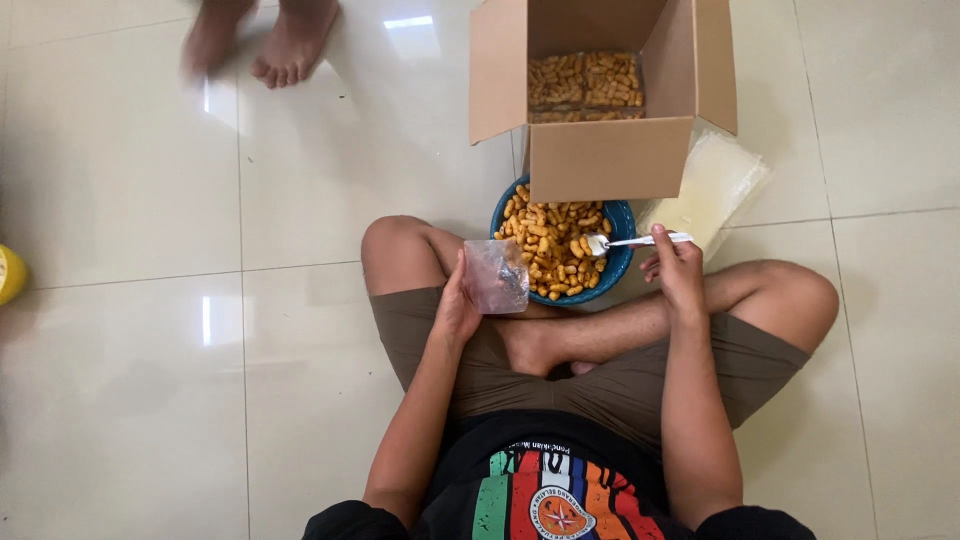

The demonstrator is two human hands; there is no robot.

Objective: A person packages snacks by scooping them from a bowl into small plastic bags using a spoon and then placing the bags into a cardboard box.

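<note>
I sit cross-legged on the tiled floor. My left hand (458,305) holds a small clear plastic bag (495,276) upright beside a blue bowl (618,262) heaped with small orange-brown snack pieces (545,240). My right hand (676,268) grips the handle of a metal spoon (628,242), whose tip rests on the snacks at the bowl's right side. The bag looks empty, though its contents are hard to tell.
An open cardboard box (608,155) with packed bags of the same snacks stands just beyond the bowl. A stack of clear plastic bags (715,185) lies to its right. Another person's bare feet (265,40) are at the top left. A yellow object (8,273) is at the left edge.
</note>
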